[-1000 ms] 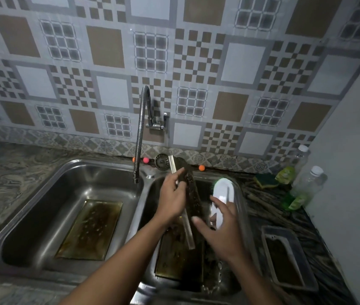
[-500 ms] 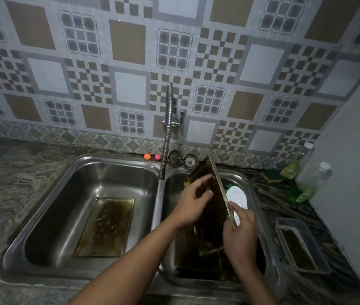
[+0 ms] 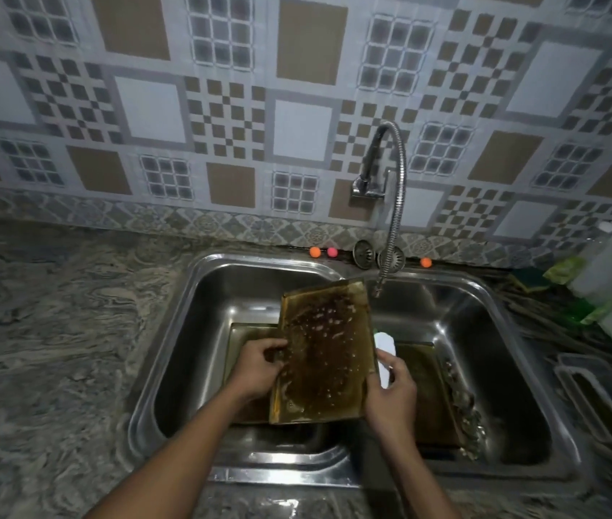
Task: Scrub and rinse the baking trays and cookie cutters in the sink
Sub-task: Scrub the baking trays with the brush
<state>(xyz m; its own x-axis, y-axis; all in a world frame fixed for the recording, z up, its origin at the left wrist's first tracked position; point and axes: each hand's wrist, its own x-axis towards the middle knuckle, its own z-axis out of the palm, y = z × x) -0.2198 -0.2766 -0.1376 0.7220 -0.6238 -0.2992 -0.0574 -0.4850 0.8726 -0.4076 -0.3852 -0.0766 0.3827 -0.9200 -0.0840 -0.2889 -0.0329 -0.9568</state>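
Hands over a double steel sink (image 3: pixel 169 354), left hand (image 3: pixel 259 365) gripping a greasy baking tray (image 3: pixel 325 354) by its left edge, right hand (image 3: pixel 390 391) curled around a white scrubber (image 3: pixel 385 354) at its right edge.

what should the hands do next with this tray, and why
Probably bring the white scrubber in the right hand onto the face of the baking tray and scrub. The left hand grips the tray's left edge, holding it tilted over the sink, and its face is coated in brown residue.

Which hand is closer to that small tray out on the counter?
Right. The right hand, holding a white brush, is left of the counter tray; the left hand, gripping the dirty tray, is farther left.
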